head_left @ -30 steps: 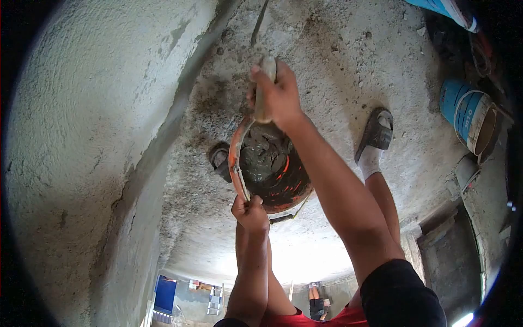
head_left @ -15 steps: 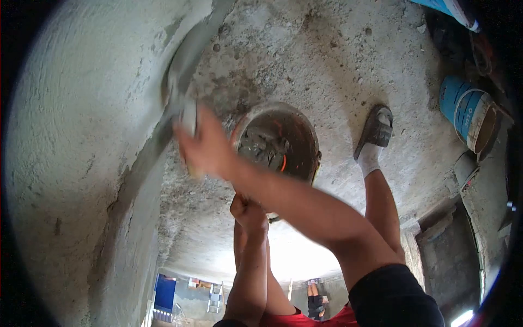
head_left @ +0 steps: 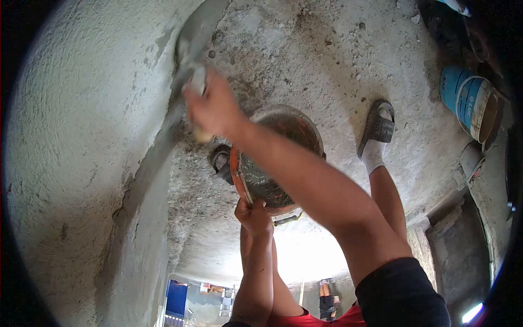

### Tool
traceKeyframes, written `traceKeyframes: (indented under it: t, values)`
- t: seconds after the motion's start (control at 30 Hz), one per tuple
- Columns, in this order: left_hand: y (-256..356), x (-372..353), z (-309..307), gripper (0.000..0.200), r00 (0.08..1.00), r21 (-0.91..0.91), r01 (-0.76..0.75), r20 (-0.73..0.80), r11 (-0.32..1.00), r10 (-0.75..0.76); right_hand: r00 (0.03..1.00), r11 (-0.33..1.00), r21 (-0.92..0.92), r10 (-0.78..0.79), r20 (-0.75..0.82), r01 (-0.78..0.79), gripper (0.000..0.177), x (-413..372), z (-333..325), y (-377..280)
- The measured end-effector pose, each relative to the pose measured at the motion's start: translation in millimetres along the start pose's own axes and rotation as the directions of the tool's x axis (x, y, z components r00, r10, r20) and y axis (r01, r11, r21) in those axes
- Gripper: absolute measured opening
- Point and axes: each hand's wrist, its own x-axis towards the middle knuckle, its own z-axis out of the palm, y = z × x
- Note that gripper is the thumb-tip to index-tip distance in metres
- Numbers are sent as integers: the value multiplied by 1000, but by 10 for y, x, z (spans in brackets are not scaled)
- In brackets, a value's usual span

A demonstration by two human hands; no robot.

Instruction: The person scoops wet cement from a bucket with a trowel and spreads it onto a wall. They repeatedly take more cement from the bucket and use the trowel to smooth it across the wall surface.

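My right hand is closed around a trowel, partly blurred, with a yellowish handle end below the fist. Its blade points up toward the damp strip of mortar where the wall meets the floor; whether it touches is hard to tell. Below, my left hand grips the near rim of an orange-rimmed bucket that stands tilted between my feet. Wet grey mortar lies inside the bucket, partly hidden by my right forearm.
A rough plastered wall rises on the left. My sandalled feet stand either side of the bucket on a gritty concrete floor. At the right, a blue and white bucket lies tipped. Another person's legs show in the background.
My right hand has moved the trowel up and slightly right along the wall base. The bucket's rim now shows in my left hand, and my left sandal has come into view.
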Motion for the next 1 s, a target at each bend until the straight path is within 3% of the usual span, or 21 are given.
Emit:
traceKeyframes:
  t: [0.07,0.2,0.27,0.37,0.43,0.47,0.5,0.53,0.57,0.6,0.63,0.67,0.7,0.73,0.77,0.83,0.93,1.0]
  values:
    - [-161,34,-102,22,995,-77,-19,93,997,26,986,986,23,-166,19,166,26,-451,175,198]
    - [-100,-28,-16,22,984,-190,-89,135,978,115,977,977,69,-207,55,203,26,-930,-33,239]
    - [-91,-32,-24,27,993,-82,-88,72,993,94,994,961,265,93,-59,-75,23,-701,-187,247]
    - [-88,-18,-52,33,996,44,-73,54,996,70,975,955,208,220,-29,-210,29,-150,-337,261]
    - [-48,-68,13,28,997,-59,-59,44,996,62,982,967,185,184,-31,-175,25,-154,66,274]
    - [-124,-57,-111,24,994,59,25,103,998,-31,990,979,152,139,-32,-133,21,-189,277,250]
    - [-428,-14,-254,24,994,56,26,107,998,-32,996,986,155,75,-53,-66,22,-337,429,175]
    - [-831,54,-450,25,985,-325,162,116,932,-130,997,987,159,14,-76,-2,22,-573,559,117]
    - [-1028,107,-526,30,964,-655,265,161,708,-212,989,985,116,-115,-90,125,22,-791,607,177]
    - [-983,114,-521,30,964,-654,266,165,708,-210,965,965,73,-243,-98,250,23,-976,651,241]
    - [-869,116,-511,37,953,-552,281,256,785,-161,964,965,73,-245,-100,253,23,-1163,590,146]
    - [-724,131,-473,49,929,-445,277,351,852,-119,999,973,229,-11,33,3,29,-1345,425,-14]
    - [-578,145,-419,62,892,-336,253,444,907,-84,958,903,340,203,201,-262,35,-1414,333,-97]
    - [-425,95,-397,77,847,-219,219,527,951,-73,986,950,265,157,52,-165,33,-1343,311,77]
    - [-307,8,-314,77,850,-216,221,521,951,-79,991,982,174,95,-92,-78,31,-1175,255,279]
    - [-79,-114,-3,15,989,-83,-46,138,995,57,967,991,135,44,-251,-10,27,-532,-16,393]
    - [32,-97,91,17,999,28,-46,14,999,46,980,947,318,106,-166,-49,22,199,-361,-143]
    - [-102,-70,-60,18,999,60,15,36,998,-17,980,929,367,112,-162,-46,21,320,-227,-143]
